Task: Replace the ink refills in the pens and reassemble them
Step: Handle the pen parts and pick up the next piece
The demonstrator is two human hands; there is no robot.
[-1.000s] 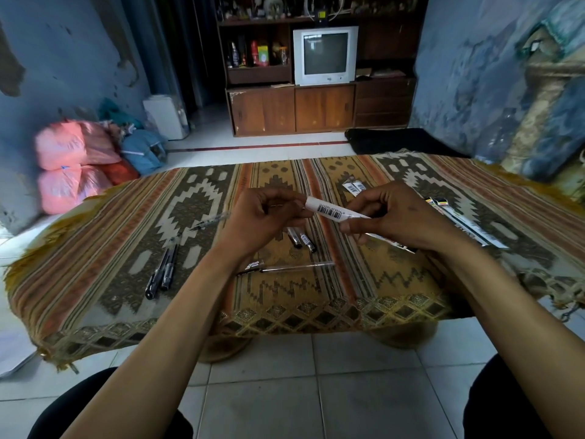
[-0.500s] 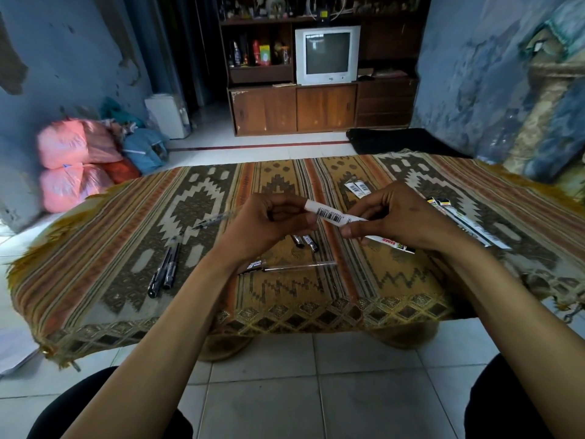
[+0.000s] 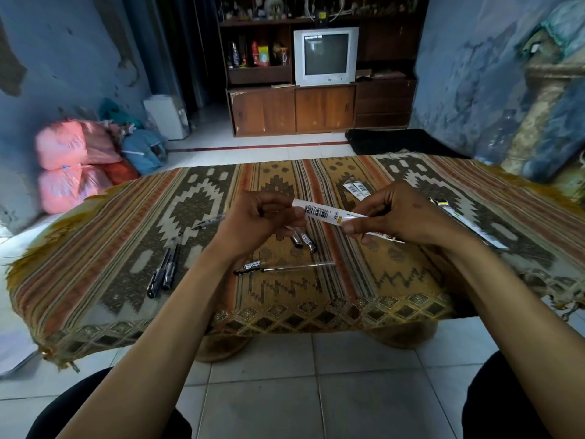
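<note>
Over the middle of the patterned cloth (image 3: 126, 248), both my hands hold a long white refill packet (image 3: 326, 213) with a barcode. My left hand (image 3: 262, 223) pinches its left end with curled fingers. My right hand (image 3: 408, 217) grips its right part between thumb and fingers. Under the hands lie two short black pen parts (image 3: 304, 240). Nearer me lies a clear pen barrel with a black tip (image 3: 285, 267). Two black pens (image 3: 163, 270) lie side by side at the left. A clear pen (image 3: 207, 222) pokes out behind my left hand.
More white refill packets (image 3: 356, 188) lie beyond my right hand, and a long packet (image 3: 468, 223) lies at the right. The cloth covers a low table over a tiled floor (image 3: 285, 391). Pink bags (image 3: 66, 166) and a TV cabinet (image 3: 319, 106) stand beyond it.
My hands have kept their hold on the packet, which has shifted only slightly. The view has drifted a little.
</note>
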